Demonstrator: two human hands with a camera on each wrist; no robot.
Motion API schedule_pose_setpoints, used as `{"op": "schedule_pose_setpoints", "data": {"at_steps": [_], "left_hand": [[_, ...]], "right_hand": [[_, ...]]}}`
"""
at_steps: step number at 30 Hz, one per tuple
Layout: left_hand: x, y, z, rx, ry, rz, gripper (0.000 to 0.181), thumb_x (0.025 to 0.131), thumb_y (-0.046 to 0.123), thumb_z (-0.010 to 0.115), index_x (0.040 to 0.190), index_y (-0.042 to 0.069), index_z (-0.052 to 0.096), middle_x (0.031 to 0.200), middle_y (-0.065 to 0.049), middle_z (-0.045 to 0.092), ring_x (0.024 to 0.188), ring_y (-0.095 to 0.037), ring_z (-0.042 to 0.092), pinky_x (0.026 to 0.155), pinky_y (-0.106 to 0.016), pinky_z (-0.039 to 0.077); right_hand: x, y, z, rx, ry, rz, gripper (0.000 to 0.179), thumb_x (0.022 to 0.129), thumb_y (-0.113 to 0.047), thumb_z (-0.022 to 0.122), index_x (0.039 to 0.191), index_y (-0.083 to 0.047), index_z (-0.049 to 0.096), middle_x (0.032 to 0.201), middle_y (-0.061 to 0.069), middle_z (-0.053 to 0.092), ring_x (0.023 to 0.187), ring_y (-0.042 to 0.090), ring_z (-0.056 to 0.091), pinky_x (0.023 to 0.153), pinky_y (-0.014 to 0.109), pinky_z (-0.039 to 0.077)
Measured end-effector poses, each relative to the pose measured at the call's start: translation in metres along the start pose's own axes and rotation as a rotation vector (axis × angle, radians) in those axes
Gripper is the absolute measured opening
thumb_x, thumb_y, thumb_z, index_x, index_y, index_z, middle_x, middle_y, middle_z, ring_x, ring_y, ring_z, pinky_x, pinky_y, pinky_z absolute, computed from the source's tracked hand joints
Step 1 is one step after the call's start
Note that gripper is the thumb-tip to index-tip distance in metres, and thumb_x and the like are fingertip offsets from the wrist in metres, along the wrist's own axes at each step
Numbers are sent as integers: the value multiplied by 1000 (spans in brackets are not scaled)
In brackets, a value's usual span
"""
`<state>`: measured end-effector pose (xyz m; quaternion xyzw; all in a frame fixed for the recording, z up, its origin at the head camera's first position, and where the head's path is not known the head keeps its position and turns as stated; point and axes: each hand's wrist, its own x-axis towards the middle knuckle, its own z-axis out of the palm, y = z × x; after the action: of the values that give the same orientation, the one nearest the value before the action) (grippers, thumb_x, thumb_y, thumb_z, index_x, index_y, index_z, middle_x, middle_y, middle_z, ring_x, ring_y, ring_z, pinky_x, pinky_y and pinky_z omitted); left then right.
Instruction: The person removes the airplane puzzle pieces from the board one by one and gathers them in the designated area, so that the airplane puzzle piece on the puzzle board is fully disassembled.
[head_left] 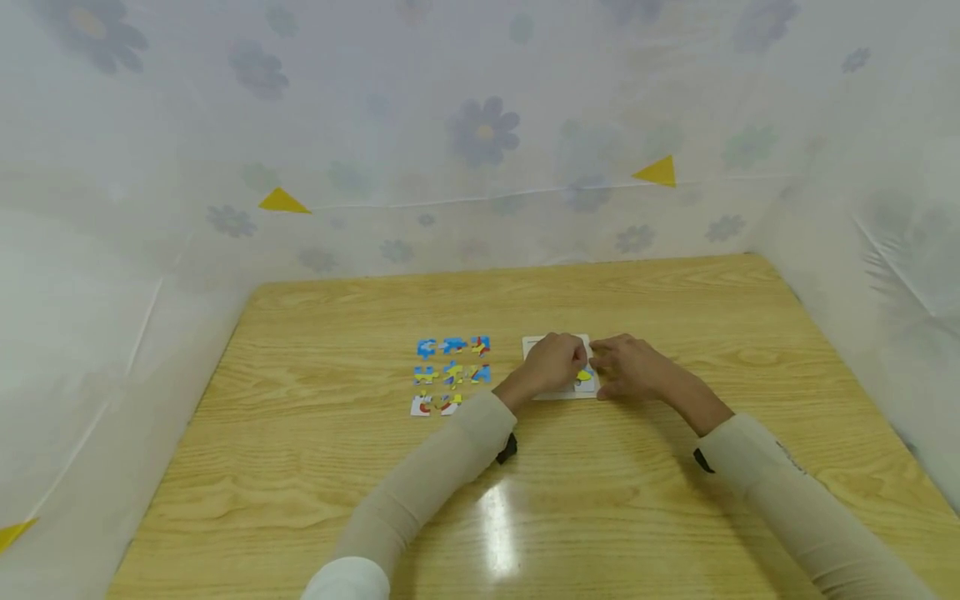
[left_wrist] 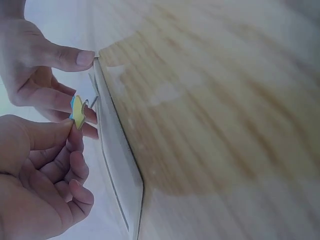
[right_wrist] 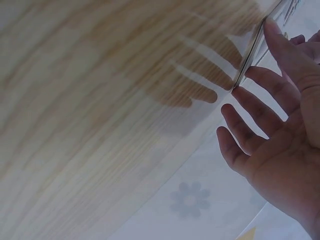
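Note:
In the left wrist view, my left hand (left_wrist: 47, 175) pinches a small yellow-and-blue jigsaw piece (left_wrist: 78, 113) between thumb and index finger, its other fingers curled. This hand (head_left: 553, 364) is over the pale puzzle tray (head_left: 558, 396) in the head view and hides much of it. A white-and-yellow patch of puzzle (head_left: 583, 383) shows at the tray's lower right corner. My right hand (head_left: 632, 367) lies along the tray's right edge; in the right wrist view, its thumb (right_wrist: 280, 42) is at the tray's rim and its fingers are spread, fairly straight.
Left of the tray, loose jigsaw pieces (head_left: 453, 374) in blue, yellow, red and white lie spaced out in rows on the wooden table (head_left: 337, 467). Flower-patterned sheeting (head_left: 420, 167) with yellow triangles surrounds the table's back and sides.

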<state>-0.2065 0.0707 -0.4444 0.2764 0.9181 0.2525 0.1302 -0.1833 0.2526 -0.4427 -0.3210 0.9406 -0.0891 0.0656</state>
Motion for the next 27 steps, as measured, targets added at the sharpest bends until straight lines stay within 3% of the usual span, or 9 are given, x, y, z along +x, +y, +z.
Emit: {"op": "schedule_pose_setpoints", "data": {"at_steps": [9,15,20,27], "left_hand": [[-4,-7,-7,-34,-14,26,11,93,9,57,91,10,68,90,2,66,77,-8,56,71,-17,45],[-10,-18,-13,-8,-14,11,10,91,8,58,86,10,67,84,2,64,73,-9,54,67,-18,43],[-20,-29,-20,-16,-23,14,14,90,5,55,85,10,67,81,2,64,67,-9,52,63,-19,43],[-38,-42,-35,-57,-44,39,15,91,4,54,86,9,67,85,-1,67,67,-10,52,69,-21,45]], "right_hand": [[-3,0,-1,5,47,-43,58,77,-40,75,117,1,66,131,25,54,114,48,51,90,56,45],[-1,-2,0,-16,11,1,55,75,-31,78,117,2,65,132,26,54,117,47,51,93,57,43],[1,-2,0,-63,-7,2,55,75,-33,78,117,2,66,132,25,54,119,44,51,95,55,43],[0,-3,0,-25,-4,18,58,74,-31,79,118,3,64,134,25,53,120,45,49,96,56,42]]}}
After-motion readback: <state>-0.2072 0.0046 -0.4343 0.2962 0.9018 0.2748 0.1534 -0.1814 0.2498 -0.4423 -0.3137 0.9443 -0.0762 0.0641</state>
